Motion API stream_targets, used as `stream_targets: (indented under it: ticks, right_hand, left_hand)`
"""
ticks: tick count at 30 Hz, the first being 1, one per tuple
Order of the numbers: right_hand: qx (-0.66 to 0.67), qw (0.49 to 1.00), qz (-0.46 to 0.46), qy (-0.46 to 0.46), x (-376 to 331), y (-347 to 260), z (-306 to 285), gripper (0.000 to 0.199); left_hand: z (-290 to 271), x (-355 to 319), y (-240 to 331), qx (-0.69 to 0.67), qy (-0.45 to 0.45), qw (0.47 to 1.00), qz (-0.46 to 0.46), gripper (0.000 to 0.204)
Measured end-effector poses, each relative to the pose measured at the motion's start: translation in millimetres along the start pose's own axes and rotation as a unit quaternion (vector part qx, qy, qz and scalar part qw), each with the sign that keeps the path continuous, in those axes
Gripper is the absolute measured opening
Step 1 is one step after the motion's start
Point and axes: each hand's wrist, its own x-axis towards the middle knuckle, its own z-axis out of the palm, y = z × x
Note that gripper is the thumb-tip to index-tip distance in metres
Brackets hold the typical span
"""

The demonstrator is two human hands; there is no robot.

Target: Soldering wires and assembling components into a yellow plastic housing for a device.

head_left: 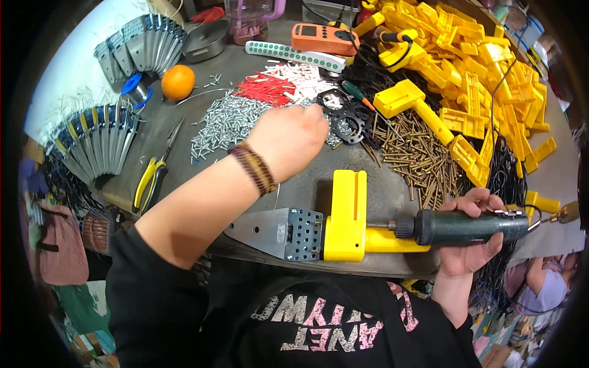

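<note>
While pliers (149, 184) lie open-handled on the table's left, an orange (178, 83) sits just beyond them. Next, loose silver screws (227, 126), red sleeves (267, 90) at their far edge. Nearer the person: tapered grey metal bracket (270, 230), perforated end against the yellow housing. Left hand (297, 135) is over the screws' right side, fingers curled in; fingertips hidden, can't tell if it's holding anything. Neither piece is steadied by that hand, so the bracket could twist or slip if the driver pushes or turns. Yellow housing (348, 214) rests at the table's near edge; a hard shove toward the body could tip it off. Brass-coloured screws (420, 159) are heaped beyond; a careless sweep could mix the fasteners. Right hand (464, 259) grips the electric screwdriver (485, 227), held level, shaft reaching the housing's right side. Tip seating not visible; if off-axis, it could skid or strip a head. Yellow plastic parts (472, 67) pile up far right.
</note>
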Motion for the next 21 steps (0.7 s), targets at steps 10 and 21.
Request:
stream_targets:
  ticks: [10,21]
  right_hand:
    - [0.021,1.0,0.002,0.023,-0.5,0.4,4.6,0.051]
    - [0.047,0.998,-0.005,0.035,0.3,4.0,6.8,0.043]
  left_hand:
    - [-38.6,-94.6,51.3,-0.39,0.005,0.914,-0.113,0.011]
    - [-33.7,-94.5,51.8,-0.409,-0.001,0.907,-0.098,0.013]
